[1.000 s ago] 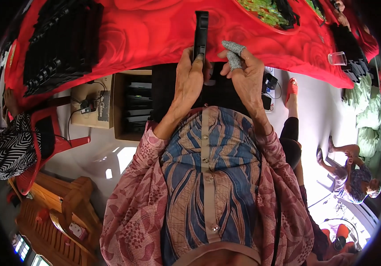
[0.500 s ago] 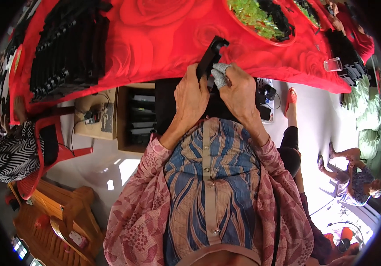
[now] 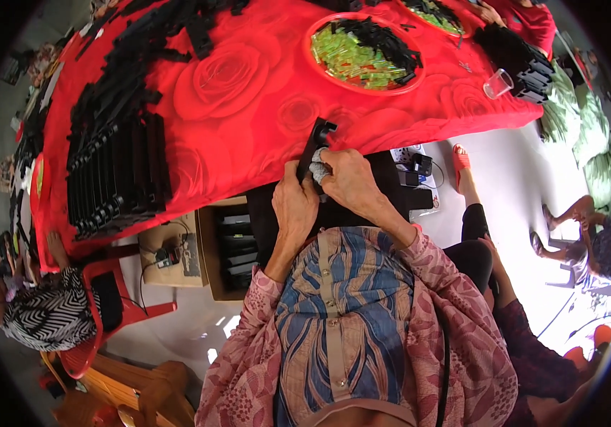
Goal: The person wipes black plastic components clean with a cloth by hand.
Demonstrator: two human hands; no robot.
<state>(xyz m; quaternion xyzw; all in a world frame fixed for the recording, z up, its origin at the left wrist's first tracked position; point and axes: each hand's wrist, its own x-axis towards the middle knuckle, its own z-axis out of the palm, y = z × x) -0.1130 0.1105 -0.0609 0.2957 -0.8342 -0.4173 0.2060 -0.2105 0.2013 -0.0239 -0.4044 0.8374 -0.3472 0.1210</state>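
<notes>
A long black plastic part (image 3: 312, 147) with a hooked, rounded end stands tilted in front of me at the table's near edge. My left hand (image 3: 295, 208) is closed round its lower end. Against the part's side, my right hand (image 3: 354, 183) is closed with a grey cloth (image 3: 319, 168) bunched at its fingertips. Whether the right fingers also grip the part is hidden. On the table to the left, similar black parts (image 3: 117, 174) stand in a tight row, with more heaped behind them.
A red-rimmed tray (image 3: 310, 55) holds green translucent pieces and small black ones. Near the right edge of the red-clothed table (image 3: 248, 153) lies a clear cup (image 3: 498, 84). Below are an open carton (image 3: 209, 260) of black parts and a red chair (image 3: 109, 313) with a person.
My view has tilted and shifted, so more of the tabletop shows. Both hands keep hold of the black part, and the right hand with the cloth sits closer against its side.
</notes>
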